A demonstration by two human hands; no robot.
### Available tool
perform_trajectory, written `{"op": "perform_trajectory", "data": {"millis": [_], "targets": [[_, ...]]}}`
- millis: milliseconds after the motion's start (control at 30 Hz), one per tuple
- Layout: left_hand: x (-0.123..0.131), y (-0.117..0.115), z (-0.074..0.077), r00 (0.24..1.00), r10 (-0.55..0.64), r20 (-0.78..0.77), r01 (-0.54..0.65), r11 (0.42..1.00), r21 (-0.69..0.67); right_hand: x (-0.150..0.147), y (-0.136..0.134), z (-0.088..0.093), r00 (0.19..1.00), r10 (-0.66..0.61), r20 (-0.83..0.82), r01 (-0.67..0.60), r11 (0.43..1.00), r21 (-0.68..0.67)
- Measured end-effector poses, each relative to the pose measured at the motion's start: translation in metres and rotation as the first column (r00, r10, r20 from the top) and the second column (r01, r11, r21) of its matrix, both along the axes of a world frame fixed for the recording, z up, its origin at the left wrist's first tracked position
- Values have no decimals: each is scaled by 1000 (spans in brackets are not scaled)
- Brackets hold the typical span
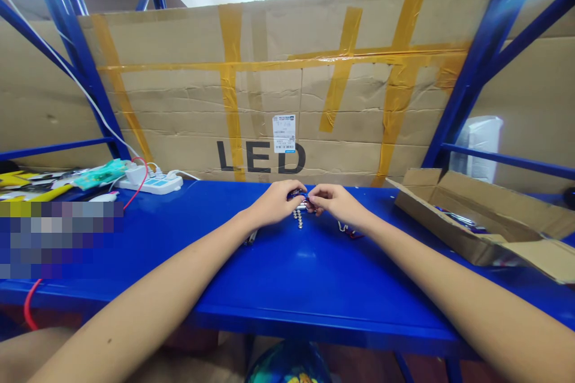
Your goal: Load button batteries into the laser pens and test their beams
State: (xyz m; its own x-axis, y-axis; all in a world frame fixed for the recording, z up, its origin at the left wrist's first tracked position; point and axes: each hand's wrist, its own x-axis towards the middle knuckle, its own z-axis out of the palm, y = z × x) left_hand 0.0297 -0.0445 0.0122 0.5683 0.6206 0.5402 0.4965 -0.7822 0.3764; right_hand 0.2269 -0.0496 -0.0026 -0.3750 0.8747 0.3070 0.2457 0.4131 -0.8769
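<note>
Near the far middle of the blue table, my left hand has its fingers closed round a small shiny metal piece. My right hand pinches at the right side of the same piece, its fingertips close to those of my left hand. Several small round silver parts lie in short rows just below the fingers. Beside my right wrist are small white and red pieces. Some small metal parts show partly behind my left wrist.
An open cardboard box with thin items inside stands at the right. At the left are a white power strip, a red cable and a teal packet. A large cardboard sheet rises behind the table.
</note>
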Motion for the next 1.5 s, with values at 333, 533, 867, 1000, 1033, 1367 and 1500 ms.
{"op": "perform_trajectory", "data": {"millis": [333,533,867,1000,1033,1367,1500], "targets": [[1,-3,1,999,44,14,-44,999,9,-10,-11,6,989,-76,-129,70,996,-50],[6,-6,0,996,79,27,-80,995,56,-13,-12,5,975,-138,-176,131,990,-53],[7,-5,-6,988,85,-127,-74,993,93,-8,-12,1,931,-311,192,219,895,388],[8,-6,-6,974,95,-206,-50,976,213,-5,-14,6,900,-351,257,206,864,460],[7,-6,-6,970,95,-222,-40,970,239,-5,-15,7,895,-356,270,197,857,476],[7,-6,-2,911,223,-347,-67,910,410,-5,-18,8,811,-375,448,46,806,590],[6,-6,-2,917,231,-325,-103,925,365,-5,-19,7,774,-389,499,-3,786,618]]}}
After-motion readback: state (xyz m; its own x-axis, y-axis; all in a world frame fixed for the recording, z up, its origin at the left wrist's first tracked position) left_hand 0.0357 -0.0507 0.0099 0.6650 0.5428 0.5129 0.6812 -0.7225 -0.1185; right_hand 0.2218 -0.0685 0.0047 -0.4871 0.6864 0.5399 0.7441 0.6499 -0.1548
